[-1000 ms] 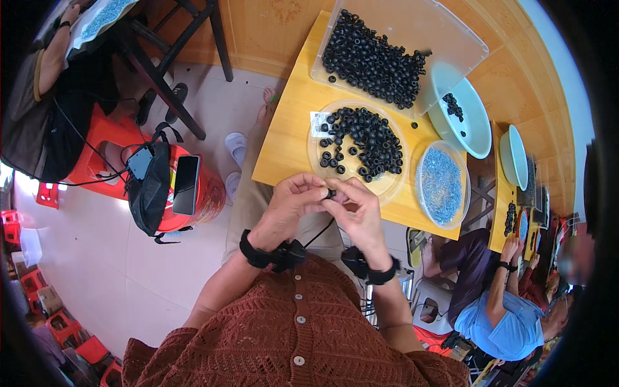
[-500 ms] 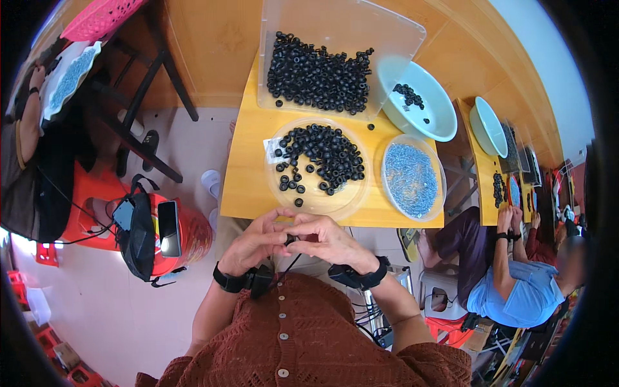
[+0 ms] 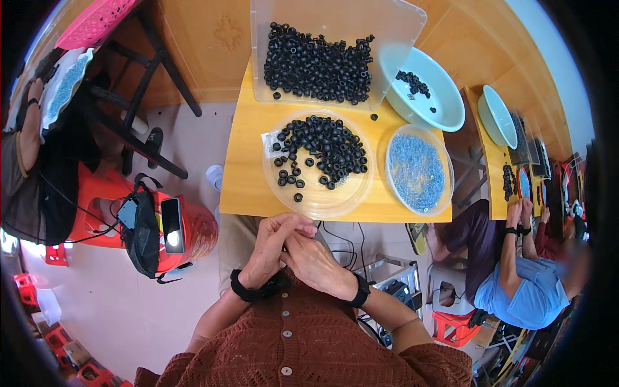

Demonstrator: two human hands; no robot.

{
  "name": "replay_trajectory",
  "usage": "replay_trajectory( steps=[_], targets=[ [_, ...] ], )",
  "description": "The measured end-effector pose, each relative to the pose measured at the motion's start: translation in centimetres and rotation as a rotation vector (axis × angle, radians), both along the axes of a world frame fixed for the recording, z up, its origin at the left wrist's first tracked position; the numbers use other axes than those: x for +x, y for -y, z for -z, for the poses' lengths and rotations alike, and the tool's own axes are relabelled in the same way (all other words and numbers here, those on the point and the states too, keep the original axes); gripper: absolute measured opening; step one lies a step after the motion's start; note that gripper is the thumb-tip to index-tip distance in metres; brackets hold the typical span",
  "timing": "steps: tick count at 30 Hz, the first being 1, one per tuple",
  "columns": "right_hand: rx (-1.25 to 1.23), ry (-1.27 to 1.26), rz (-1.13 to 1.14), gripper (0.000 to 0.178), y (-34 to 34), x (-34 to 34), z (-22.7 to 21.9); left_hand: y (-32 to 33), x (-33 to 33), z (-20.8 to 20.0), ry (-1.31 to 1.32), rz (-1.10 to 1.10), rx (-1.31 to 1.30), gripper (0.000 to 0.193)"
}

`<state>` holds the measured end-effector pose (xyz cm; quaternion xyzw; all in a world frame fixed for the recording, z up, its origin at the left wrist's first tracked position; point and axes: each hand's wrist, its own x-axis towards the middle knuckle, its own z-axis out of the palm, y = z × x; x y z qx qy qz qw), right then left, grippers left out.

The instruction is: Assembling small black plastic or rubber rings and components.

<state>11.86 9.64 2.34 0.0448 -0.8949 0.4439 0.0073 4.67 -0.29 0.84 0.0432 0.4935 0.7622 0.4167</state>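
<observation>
My left hand [image 3: 269, 250] and my right hand [image 3: 316, 263] are pressed together just below the table's front edge. The back of my right hand faces up and covers the fingertips. Both hands have curled fingers, and whatever is between them is hidden. Closest to them, on the table, a round clear plastic tray [image 3: 274, 191] carries a heap of small black ring-shaped parts [image 3: 325, 145]. To its right, an oval clear tray [image 3: 448, 187] holds many tiny pale blue pieces [image 3: 412, 164].
A clear bin [image 3: 342, 16] of black parts leans at the back of the yellow table [image 3: 248, 155], beside a light blue basin [image 3: 445, 119]. A red stool [image 3: 187, 251] with a phone [image 3: 171, 226] stands left. Another person [image 3: 516, 284] works at right.
My hands have folded closer together, the right one turning back-up over the fingers. The small black part seen between my fingertips before is now out of sight.
</observation>
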Motion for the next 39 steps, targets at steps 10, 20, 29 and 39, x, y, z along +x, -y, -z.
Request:
replay_trajectory(
  steps=[10, 20, 29, 39],
  targets=[
    [-0.021, -0.034, 0.081, 0.024, 0.4, 0.3, -0.3, -0.1, 0.1, -0.4, 0.058, -0.060, -0.018, 0.038],
    [-0.122, -0.044, 0.230, 0.019, -2.2, 0.1, -0.6, -0.4, -0.3, -0.8, 0.140, -0.192, 0.121, 0.040],
    [-0.091, -0.372, 0.806, 0.032, -26.0, -5.7, -5.9, 1.7, -0.9, 0.2, 0.069, -0.171, 0.118, 0.033],
    [-0.032, -0.178, 0.650, 0.013, -16.9, -5.6, -2.9, 2.2, -0.9, 0.8, 0.116, -0.171, 0.121, 0.029]
  ],
)
